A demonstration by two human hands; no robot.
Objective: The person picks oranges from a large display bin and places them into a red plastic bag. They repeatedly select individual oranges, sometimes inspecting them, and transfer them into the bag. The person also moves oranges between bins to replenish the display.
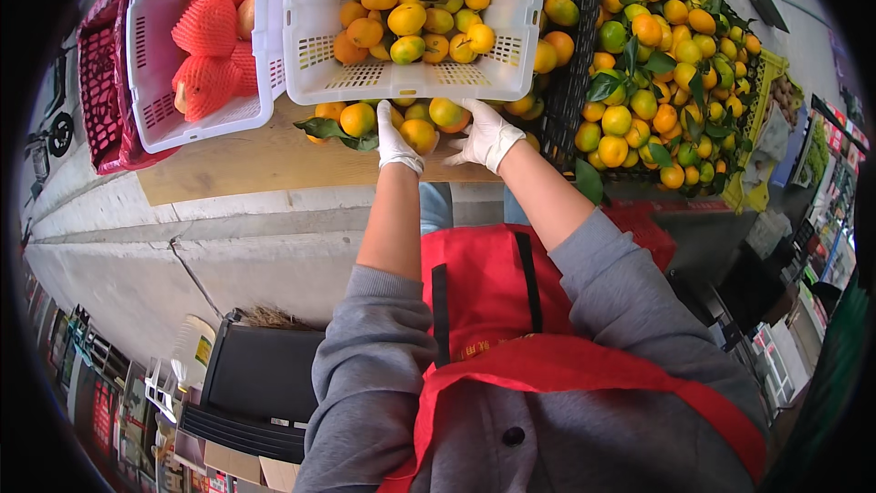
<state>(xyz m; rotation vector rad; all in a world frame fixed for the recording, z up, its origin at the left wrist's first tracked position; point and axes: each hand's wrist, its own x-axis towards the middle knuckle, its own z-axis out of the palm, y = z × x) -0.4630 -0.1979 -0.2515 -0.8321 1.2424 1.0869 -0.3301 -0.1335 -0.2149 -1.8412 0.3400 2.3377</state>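
Observation:
Both my hands wear thin white gloves and reach to the wooden tabletop (274, 157), just in front of a white plastic crate (410, 85). My left hand (399, 142) lies along the left side of a loose mandarin (417, 135); part of its fingers is hidden, so its grip is unclear. With fingers spread, my right hand (487, 135) touches the right side of a yellow-green mandarin (447, 114). More loose mandarins, one (358, 120) with green leaves (328, 129), lie along the crate's front wall. Inside the crate are several mandarins (407, 18).
On the left, another white crate (147, 127) holds fruit in red foam nets (205, 24), beside a dark red basket (102, 89). A black basket (564, 96) heaped with leafy mandarins (643, 104) stands right. Behind me are a black-topped unit (263, 370) and a plastic jug (193, 349).

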